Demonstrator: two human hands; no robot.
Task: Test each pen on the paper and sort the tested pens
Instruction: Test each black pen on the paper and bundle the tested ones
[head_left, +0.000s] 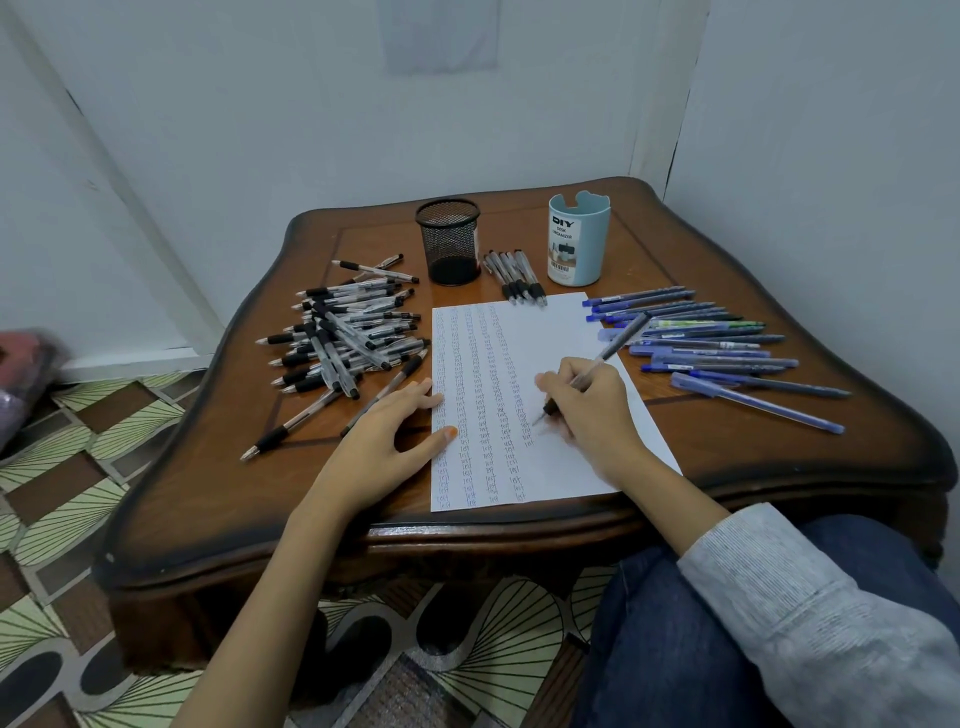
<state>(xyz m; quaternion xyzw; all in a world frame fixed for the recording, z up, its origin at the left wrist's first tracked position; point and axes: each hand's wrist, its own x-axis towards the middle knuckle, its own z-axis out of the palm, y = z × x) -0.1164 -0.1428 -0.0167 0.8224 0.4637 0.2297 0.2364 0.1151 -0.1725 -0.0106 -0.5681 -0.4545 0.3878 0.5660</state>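
Observation:
A white sheet of paper lies in the middle of the wooden table, covered in columns of small pen marks. My right hand grips a pen with its tip on the paper, near the sheet's middle. My left hand rests flat on the table with its fingertips and thumb on the paper's left edge. A heap of black-grip pens lies left of the paper. Blue pens lie in a row to the right. A few black-grip pens lie side by side at the paper's top edge.
A black mesh pen cup and a light blue desk organizer stand at the back of the table. White walls close in behind and on both sides. My knee in blue jeans is at the table's front right edge.

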